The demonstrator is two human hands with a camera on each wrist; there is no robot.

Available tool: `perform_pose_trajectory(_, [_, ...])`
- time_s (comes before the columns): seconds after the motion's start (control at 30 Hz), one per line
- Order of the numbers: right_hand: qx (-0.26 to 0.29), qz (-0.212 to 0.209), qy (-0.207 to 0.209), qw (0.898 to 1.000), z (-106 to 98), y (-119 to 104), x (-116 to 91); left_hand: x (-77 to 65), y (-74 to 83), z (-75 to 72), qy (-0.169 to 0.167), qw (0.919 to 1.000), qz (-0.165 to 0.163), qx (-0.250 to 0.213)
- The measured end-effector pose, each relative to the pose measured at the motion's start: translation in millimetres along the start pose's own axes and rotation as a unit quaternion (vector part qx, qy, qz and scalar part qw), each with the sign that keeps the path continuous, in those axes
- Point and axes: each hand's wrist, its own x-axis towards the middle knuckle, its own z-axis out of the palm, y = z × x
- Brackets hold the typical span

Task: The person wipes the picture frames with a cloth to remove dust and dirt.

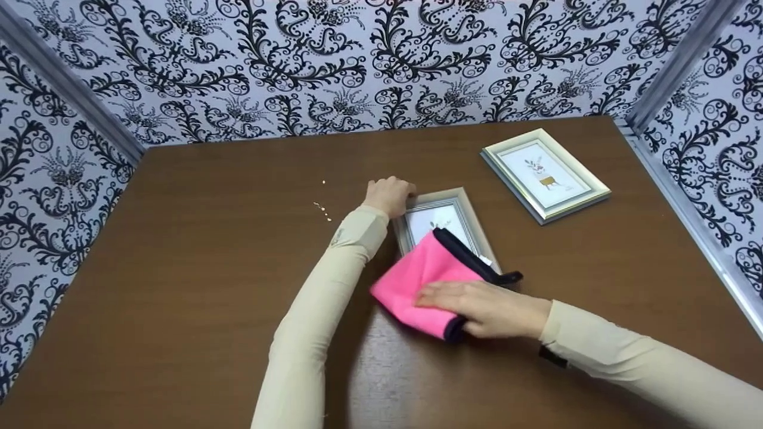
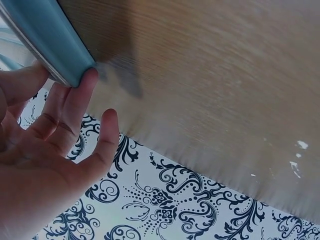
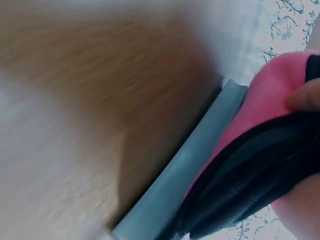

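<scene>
In the head view a picture frame (image 1: 474, 220) with a pale border lies near the middle of the table, partly covered by a pink cloth (image 1: 408, 280) with black edging. My left hand (image 1: 388, 196) holds the frame's far left corner. The left wrist view shows thumb and fingertips on either side of the frame's blue-grey edge (image 2: 55, 40), the little finger free. On the cloth, over the frame's near end, lies my right hand (image 1: 486, 307). In the right wrist view its fingers grip the folded cloth (image 3: 272, 90) above the frame's side (image 3: 175, 175).
A second picture frame (image 1: 578, 161) lies face up at the back right of the brown table (image 1: 197, 268). Small pale flecks (image 1: 322, 208) dot the surface left of the left hand. Patterned walls (image 1: 310, 65) enclose the back and sides.
</scene>
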Motion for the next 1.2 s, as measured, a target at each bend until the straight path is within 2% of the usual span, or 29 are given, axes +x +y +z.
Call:
perform_pose_trajectory(0.07, [-0.009,-0.014,0.007,1.0,1,1,-2,0.5,0.4,0.0,-0.002,1.0,0.0,0.0])
perform_pose_trajectory(0.13, [-0.025,-0.002,0.009,1.0,1,2,-3,1.0,-0.1,-0.4,-0.008,1.0,0.0,-0.005])
perform_pose_trajectory(0.27, [-0.045,0.081,-0.031,0.995,0,3,4,2.3,-2.7,-0.6,-0.016,0.9998,0.0,-0.01])
perform_pose_trajectory(0.37, [-0.035,0.135,-0.07,0.988,-3,8,15,3.0,-3.3,-0.9,-0.021,0.9998,0.001,-0.008])
perform_pose_trajectory(0.53, [-0.03,0.184,-0.106,0.977,-10,26,40,3.8,-2.1,-4.9,-0.034,0.9994,0.002,-0.01])
perform_pose_trajectory(0.67, [-0.071,0.182,-0.111,0.974,-13,41,59,6.3,-1.9,-10.3,-0.047,0.9987,0.015,-0.013])
perform_pose_trajectory(0.8, [-0.1,0.156,-0.088,0.979,-14,52,67,8.0,-2.9,-13.2,-0.051,0.9984,0.024,-0.006])
perform_pose_trajectory(0.9, [-0.095,0.127,-0.064,0.985,-14,54,60,7.7,-3.5,-13.6,-0.051,0.9983,0.029,-0.007])
perform_pose_trajectory(1.0, [-0.066,0.106,-0.058,0.991,-15,46,46,7.6,-3.5,-12.9,-0.052,0.9981,0.034,-0.004])
perform_pose_trajectory(1.1, [-0.037,0.091,-0.076,0.992,-17,31,33,7.7,-2.6,-12.7,-0.049,0.9982,0.035,0.002])
perform_pose_trajectory(1.2, [-0.025,0.079,-0.117,0.99,-23,14,23,8.0,-1.2,-13.3,-0.046,0.9985,0.03,0.008])
